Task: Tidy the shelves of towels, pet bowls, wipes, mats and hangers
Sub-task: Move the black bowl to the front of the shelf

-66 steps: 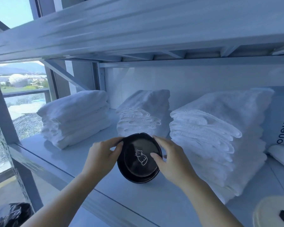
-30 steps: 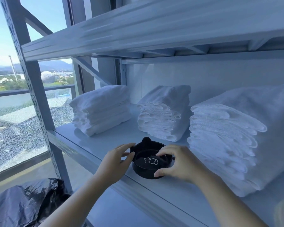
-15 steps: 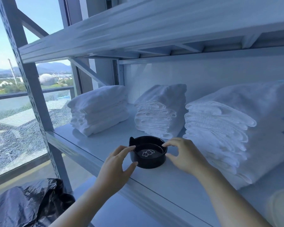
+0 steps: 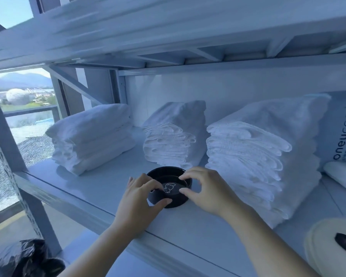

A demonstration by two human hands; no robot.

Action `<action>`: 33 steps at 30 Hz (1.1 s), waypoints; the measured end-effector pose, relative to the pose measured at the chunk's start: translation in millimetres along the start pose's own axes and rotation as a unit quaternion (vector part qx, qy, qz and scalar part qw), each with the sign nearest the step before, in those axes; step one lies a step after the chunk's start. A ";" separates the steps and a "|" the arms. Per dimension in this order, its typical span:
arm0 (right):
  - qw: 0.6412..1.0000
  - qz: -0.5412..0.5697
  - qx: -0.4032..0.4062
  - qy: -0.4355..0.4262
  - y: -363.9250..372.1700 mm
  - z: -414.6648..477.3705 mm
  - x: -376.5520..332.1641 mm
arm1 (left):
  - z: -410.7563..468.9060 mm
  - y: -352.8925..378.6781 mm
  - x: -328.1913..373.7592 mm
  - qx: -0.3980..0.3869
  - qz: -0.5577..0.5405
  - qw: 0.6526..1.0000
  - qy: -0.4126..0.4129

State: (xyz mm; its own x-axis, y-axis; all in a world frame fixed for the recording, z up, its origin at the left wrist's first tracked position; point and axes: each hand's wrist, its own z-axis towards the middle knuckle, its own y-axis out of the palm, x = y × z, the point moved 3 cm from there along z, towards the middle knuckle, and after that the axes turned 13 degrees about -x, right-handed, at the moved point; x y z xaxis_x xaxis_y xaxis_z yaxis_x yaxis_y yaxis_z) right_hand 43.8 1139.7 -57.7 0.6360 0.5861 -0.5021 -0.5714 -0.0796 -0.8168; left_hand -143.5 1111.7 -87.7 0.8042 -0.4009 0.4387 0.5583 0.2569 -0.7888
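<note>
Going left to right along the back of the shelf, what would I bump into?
Left towel stack → middle towel stack → big right towel stack → blue oneycare pack.

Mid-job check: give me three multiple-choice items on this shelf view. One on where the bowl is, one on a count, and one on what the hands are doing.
1. Where does the bowl stand?
A. On the shelf, in front of the middle stack of towels
B. Inside a drawer
C. On the floor

2. How many folded towel stacks stand on the shelf?
A. Two
B. Three
C. Five

3. What are the left hand and right hand doing?
A. Both hold the bowl at its rim
B. Only the left hand holds it
C. Neither touches it

Answers
1 A: the bowl rests on the shelf board just ahead of the middle stack.
2 B: there is a left stack, the middle stack and a right stack.
3 A: fingers of both hands curl over the rim.
</note>
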 end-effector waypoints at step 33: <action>0.842 -0.418 0.254 0.227 -112.8 -50.4 -5.8 | 184.3 1.6 104.3 -0.143 -0.082 0.917 0.364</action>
State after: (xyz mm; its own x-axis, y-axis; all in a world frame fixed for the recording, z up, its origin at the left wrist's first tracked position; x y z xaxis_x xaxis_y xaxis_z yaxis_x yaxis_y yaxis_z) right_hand 130.7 1104.6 23.0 0.9930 -0.1120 0.0364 0.0993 0.6297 -0.7705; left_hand -21.1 1232.4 36.2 0.3077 -0.9205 0.2408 0.4991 -0.0593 -0.8645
